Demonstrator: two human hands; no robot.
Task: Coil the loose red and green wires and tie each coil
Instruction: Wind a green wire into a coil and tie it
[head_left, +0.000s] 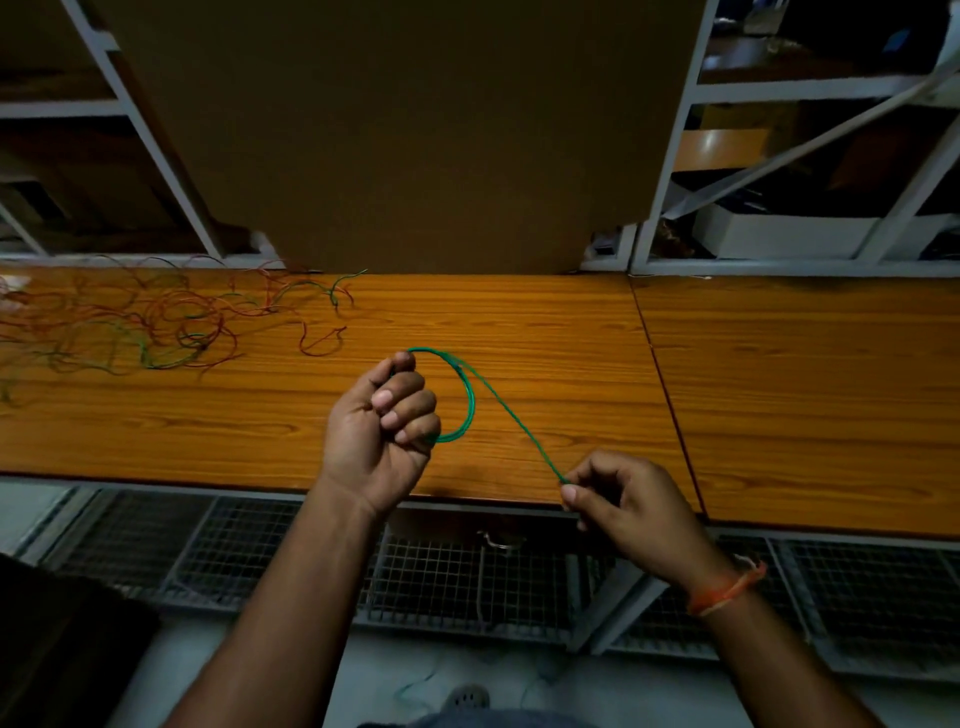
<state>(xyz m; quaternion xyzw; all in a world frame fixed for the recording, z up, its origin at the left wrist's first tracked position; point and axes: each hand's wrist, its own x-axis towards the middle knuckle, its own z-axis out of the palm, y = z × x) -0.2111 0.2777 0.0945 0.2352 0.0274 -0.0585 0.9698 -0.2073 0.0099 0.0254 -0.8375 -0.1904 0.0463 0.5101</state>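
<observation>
My left hand (382, 431) grips a small coil of green wire (467, 402) above the wooden table (545, 338), with the loop sticking out to the right of my curled fingers. A twisted green tail runs from the top of the coil down to my right hand (628, 512), which pinches its end between thumb and forefinger near the table's front edge. A loose tangle of red and green wires (140, 322) lies on the table at the far left.
A large brown cardboard sheet (410, 130) stands upright at the back of the table. Grey metal shelving (779, 156) flanks it on both sides. Wire-mesh racks (441, 571) sit below the table's front edge. A seam (660, 374) divides the tabletop to the right.
</observation>
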